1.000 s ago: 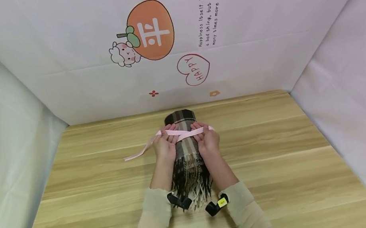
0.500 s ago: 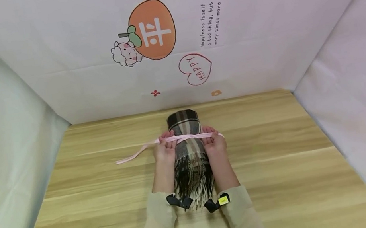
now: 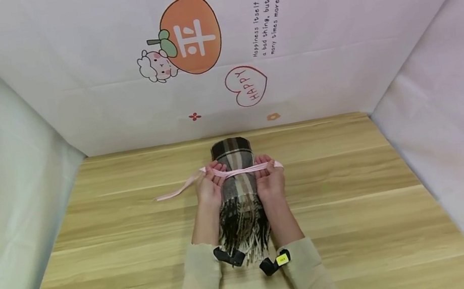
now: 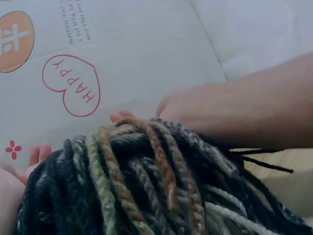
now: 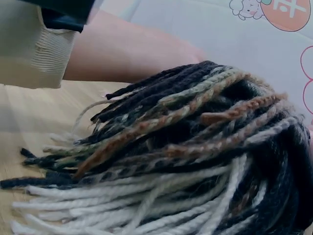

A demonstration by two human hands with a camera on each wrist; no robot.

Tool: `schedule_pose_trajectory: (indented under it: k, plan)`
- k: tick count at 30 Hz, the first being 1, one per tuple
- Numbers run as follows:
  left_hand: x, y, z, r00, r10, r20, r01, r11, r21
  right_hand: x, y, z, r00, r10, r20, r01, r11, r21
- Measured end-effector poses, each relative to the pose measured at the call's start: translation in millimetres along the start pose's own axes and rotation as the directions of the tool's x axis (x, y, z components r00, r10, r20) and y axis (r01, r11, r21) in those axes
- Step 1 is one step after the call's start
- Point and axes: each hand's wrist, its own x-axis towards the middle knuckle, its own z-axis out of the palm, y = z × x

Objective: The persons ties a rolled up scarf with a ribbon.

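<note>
A rolled plaid scarf [image 3: 239, 189] in black, grey, brown and cream lies on the table, its fringe pointing towards me. Across its upper part runs a pink ribbon [image 3: 241, 170], its strands crossing at the middle. My left hand [image 3: 209, 186], at the roll's left side, pinches one part of the ribbon, and a loose tail trails off to the left. On the other side my right hand [image 3: 271, 179] pinches the ribbon, with a short end past the fingers. Fringe strands [image 4: 151, 171] hide most of both hands in the left wrist view; braided fringe [image 5: 186, 122] also fills the right wrist view.
The wooden table [image 3: 348, 207] extends to both sides of the scarf. A white printed sheet [image 3: 318, 79] stands behind it, close to the roll's far end, and white sheets also rise at left and right. Black camera mounts [image 3: 230, 256] sit on both sleeves.
The hands have drawn slightly apart, mostly the right hand moving right. The ribbon's crossing has flattened from a wide X into a narrower, straighter band. The scarf's roll has shifted slightly right.
</note>
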Motion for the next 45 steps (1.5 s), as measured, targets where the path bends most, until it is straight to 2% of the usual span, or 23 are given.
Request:
schedule_pose_trajectory:
  k: [5, 9, 14, 20, 24, 28, 32, 38, 41, 45]
  plan:
    - [-0.6, 2.0, 3.2, 0.999, 0.031, 0.024, -0.032, 0.997, 0.069, 1.5, 4.5, 1.4, 0.999, -0.025, 0.025, 0.025, 0.999, 0.022]
    - [-1.4, 3.1, 2.4, 0.998, 0.036, 0.055, -0.044, 0.987, 0.154, 2.7, 7.2, 2.4, 0.997, -0.062, 0.052, 0.063, 0.998, -0.023]
    - [-2.4, 5.5, 2.6, 0.989, 0.049, 0.138, -0.087, 0.956, 0.28, 3.3, 8.3, 2.6, 0.994, -0.058, 0.096, 0.069, 0.991, -0.111]
    - [0.1, 6.6, 2.6, 0.987, 0.04, 0.156, -0.093, 0.933, 0.348, 3.8, 4.8, 0.4, 0.986, -0.015, 0.164, 0.042, 0.987, -0.157]
    - [3.5, 7.1, 3.8, 0.984, 0.049, 0.171, -0.115, 0.91, 0.399, 4.0, 3.6, 1.3, 0.972, -0.013, 0.234, 0.067, 0.972, -0.224]
    - [5.1, 8.2, 5.8, 0.979, 0.051, 0.196, -0.133, 0.891, 0.435, 3.8, 4.2, 2.1, 0.954, -0.024, 0.3, 0.111, 0.954, -0.278]
    - [5.8, 8.7, 7.7, 0.967, 0.066, 0.247, -0.179, 0.865, 0.468, 3.8, 5.3, 3.0, 0.938, -0.032, 0.345, 0.155, 0.929, -0.335]
    - [6.4, 8.8, 8.6, 0.946, 0.088, 0.313, -0.24, 0.837, 0.491, 3.0, 7.6, 4.5, 0.93, -0.059, 0.363, 0.2, 0.91, -0.364]
    - [5.7, 9.1, 8.4, 0.945, 0.093, 0.312, -0.248, 0.827, 0.504, 2.0, 8.3, 4.5, 0.929, -0.071, 0.362, 0.212, 0.906, -0.366]
    - [4.0, 9.1, 8.5, 0.95, 0.104, 0.294, -0.246, 0.829, 0.501, 0.3, 8.7, 4.7, 0.928, -0.083, 0.362, 0.228, 0.896, -0.38]
